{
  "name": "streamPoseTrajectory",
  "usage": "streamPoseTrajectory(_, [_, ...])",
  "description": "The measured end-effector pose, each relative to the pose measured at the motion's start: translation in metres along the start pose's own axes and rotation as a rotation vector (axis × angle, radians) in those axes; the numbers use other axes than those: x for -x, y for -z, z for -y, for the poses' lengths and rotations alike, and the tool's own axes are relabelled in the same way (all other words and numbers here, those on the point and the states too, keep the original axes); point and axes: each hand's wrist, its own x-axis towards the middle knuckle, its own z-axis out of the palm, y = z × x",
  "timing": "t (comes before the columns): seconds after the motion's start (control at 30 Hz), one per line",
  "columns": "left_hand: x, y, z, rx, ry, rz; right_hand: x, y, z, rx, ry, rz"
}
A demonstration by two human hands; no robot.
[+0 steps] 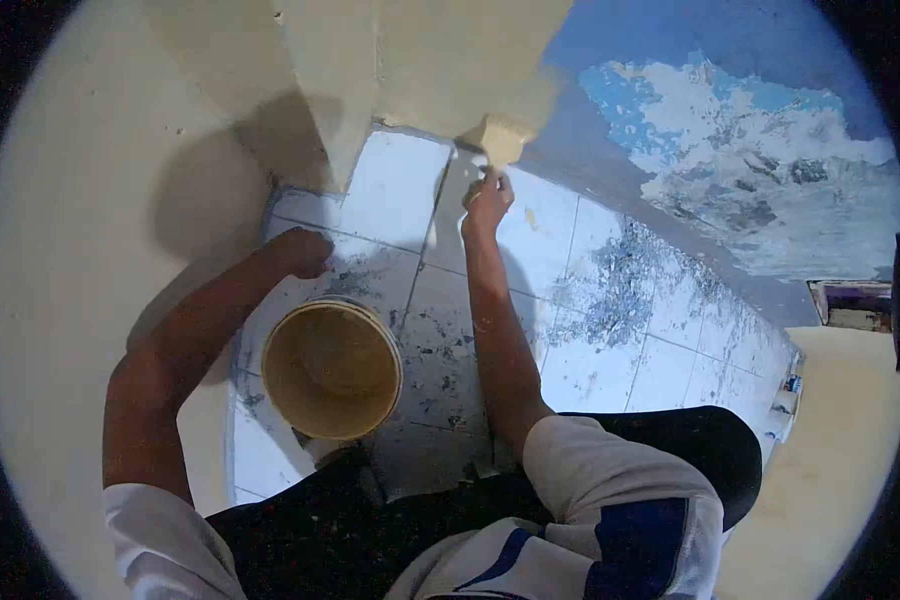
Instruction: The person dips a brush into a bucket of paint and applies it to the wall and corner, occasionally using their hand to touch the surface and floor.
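My right hand grips a wide paintbrush by its handle. The brush is coated in cream paint, and its bristles are at the foot of the wall, where cream paint meets blue. On the left, my left hand is closed with its fingers curled under, and nothing shows in it. Just below that hand stands a round bucket with cream-coloured paint on its inner walls and bottom.
White floor tiles are littered with paint flakes, thickest along the right wall. That wall has a patch of peeling paint on blue. A cream wall rises close on my left. Small items lie at the far right.
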Motion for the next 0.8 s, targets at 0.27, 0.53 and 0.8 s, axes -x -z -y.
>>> streamPoseTrajectory(0.27, [0.001, -0.001, 0.002, -0.039, -0.055, 0.019, 0.006, 0.002, 0.005, 0.084, -0.014, -0.018])
streamPoseTrajectory(0.53, [-0.016, 0.016, -0.001, -0.033, -0.073, 0.069, 0.041, -0.078, 0.194, -0.210, 0.287, 0.135])
streamPoseTrajectory(0.8, [-0.013, 0.026, -0.014, 0.015, -0.081, -0.013, 0.046, -0.092, 0.260, -0.222, 0.484, 0.384])
